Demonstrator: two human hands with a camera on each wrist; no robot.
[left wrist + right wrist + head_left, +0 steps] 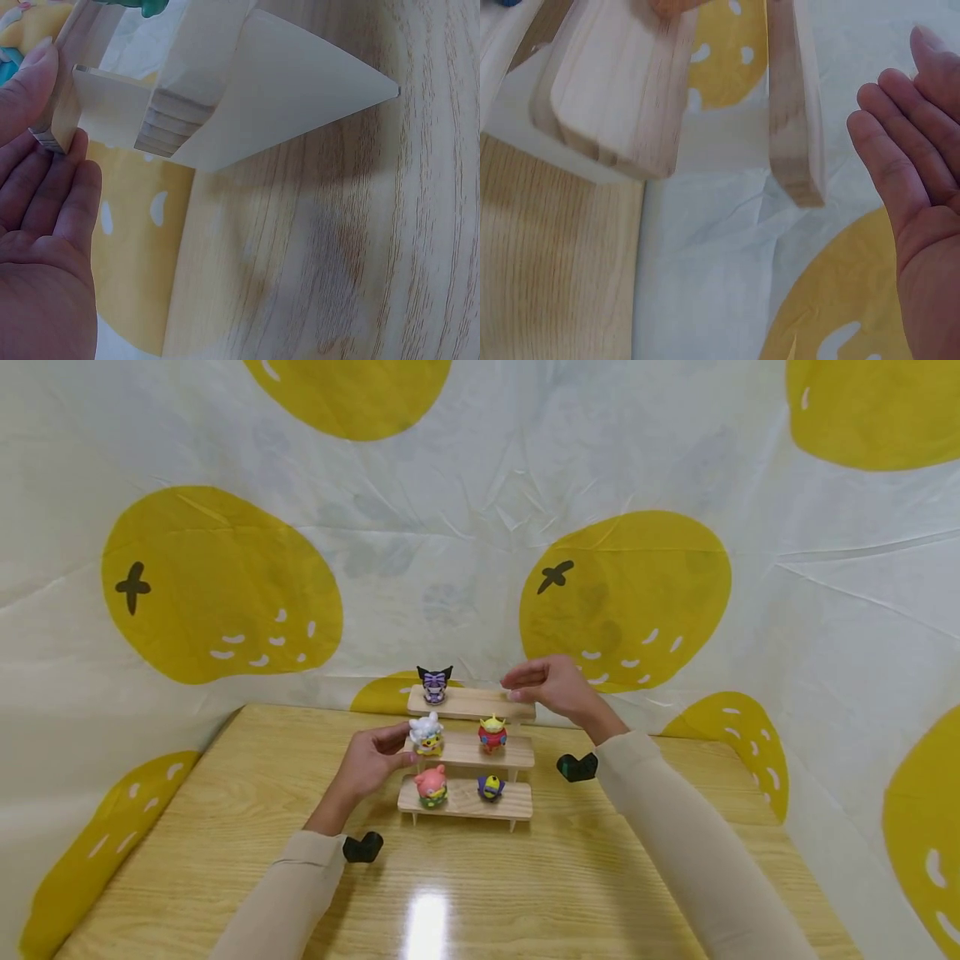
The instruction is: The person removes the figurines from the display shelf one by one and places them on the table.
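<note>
A three-tier wooden display stand holds small figurines. My left hand grips the left end of its middle shelf, thumb above and fingers below. On that shelf are a white-topped figurine near the thumb and a red figurine with a green head. The bottom shelf bears a pink figurine and a small purple-and-yellow one. A black-and-purple figurine stands at the left of the top shelf. My right hand, fingers extended, is beside that shelf's right end, apart from it in the right wrist view.
The stand is on a wood-grain table near its back edge. Behind hangs a pale cloth printed with large yellow fruit shapes. Small black pieces sit beside both cuffs.
</note>
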